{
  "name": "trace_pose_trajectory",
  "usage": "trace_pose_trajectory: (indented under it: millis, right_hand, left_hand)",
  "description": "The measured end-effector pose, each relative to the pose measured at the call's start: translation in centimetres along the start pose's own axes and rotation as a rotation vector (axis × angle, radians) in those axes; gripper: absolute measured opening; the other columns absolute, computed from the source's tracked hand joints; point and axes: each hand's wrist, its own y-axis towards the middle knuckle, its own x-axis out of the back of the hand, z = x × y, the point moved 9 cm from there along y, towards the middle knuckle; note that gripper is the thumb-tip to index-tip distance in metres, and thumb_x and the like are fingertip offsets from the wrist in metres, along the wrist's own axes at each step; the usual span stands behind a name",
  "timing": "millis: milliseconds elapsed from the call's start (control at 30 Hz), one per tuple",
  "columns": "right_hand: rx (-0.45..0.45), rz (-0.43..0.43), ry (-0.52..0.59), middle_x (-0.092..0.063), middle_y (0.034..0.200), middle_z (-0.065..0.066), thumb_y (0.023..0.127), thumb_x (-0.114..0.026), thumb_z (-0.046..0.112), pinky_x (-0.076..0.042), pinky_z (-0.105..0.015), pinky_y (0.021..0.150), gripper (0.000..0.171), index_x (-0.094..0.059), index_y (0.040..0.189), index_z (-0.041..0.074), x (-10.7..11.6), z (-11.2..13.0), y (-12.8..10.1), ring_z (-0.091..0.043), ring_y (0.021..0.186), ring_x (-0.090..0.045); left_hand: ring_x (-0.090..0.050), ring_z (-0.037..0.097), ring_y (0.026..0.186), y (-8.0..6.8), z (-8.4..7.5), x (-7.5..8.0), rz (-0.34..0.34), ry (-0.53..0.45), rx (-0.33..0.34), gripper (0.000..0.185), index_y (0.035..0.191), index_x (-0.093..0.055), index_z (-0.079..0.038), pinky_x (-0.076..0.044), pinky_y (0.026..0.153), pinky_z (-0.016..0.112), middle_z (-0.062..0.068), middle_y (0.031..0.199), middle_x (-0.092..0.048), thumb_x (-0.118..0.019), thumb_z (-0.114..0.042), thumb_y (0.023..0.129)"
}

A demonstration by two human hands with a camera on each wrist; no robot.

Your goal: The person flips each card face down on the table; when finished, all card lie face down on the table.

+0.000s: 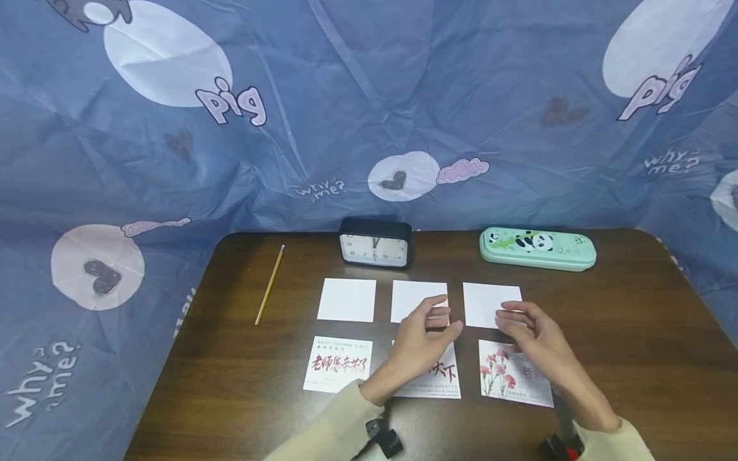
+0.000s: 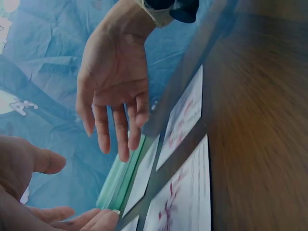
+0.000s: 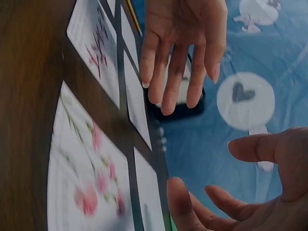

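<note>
My left hand (image 1: 418,342) hovers over the middle column of cards, fingers loosely bent and thumb apart, with nothing in it. Below it lie a blank white card (image 1: 410,301) and a printed card (image 1: 429,384), partly hidden by the hand. To the right, my right hand (image 1: 544,346) is held over another blank card (image 1: 483,304) and a card with pink carnations (image 1: 501,374); it too holds nothing. The palms face each other with a gap between them. In the right wrist view the fingers of the right hand (image 3: 269,187) are spread above the cards.
At the left lie a blank card (image 1: 346,300) and a printed card with red writing (image 1: 338,365). A pencil (image 1: 270,285) lies farther left. Along the back edge are a black clock (image 1: 375,243) and a green panda pencil case (image 1: 537,248), before a blue patterned cloth (image 1: 346,115).
</note>
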Motion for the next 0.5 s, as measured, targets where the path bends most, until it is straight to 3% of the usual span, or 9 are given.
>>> trace_pose_trajectory:
  millis: [100,233,500]
  right_hand:
    - [0.023,0.035,0.024,-0.060,0.144,-0.030,0.105,-0.062,0.023,-0.064,-0.030,0.077,0.051,-0.046,0.146,-0.002,-1.7,1.0,-0.3,-0.013,0.112,-0.072]
    - [0.030,0.085,0.035,-0.062,0.143,-0.027,0.104,-0.063,0.021,-0.065,-0.032,0.079,0.049,-0.047,0.146,0.001,-4.0,2.0,-0.6,-0.034,0.122,-0.069]
    - [0.096,0.219,0.078,-0.062,0.141,-0.026,0.099,-0.069,0.018,-0.064,-0.029,0.084,0.051,-0.051,0.143,-0.001,-9.3,3.9,-1.7,-0.032,0.119,-0.071]
  left_hand:
    - [-0.071,0.032,0.120,-0.8,0.4,1.8,-0.022,0.005,-0.003,0.054,0.149,-0.053,-0.009,-0.062,0.099,0.036,0.020,0.138,-0.067,-0.067,-0.029,0.101]
    - [-0.072,0.030,0.118,-2.0,0.9,4.5,-0.039,0.033,0.002,0.050,0.147,-0.055,-0.011,-0.061,0.100,0.039,0.019,0.136,-0.068,-0.066,-0.031,0.102]
    - [-0.074,0.026,0.110,-5.5,2.3,10.7,-0.161,0.150,0.017,0.042,0.136,-0.064,-0.007,-0.062,0.094,0.038,0.014,0.124,-0.075,-0.069,-0.029,0.101]
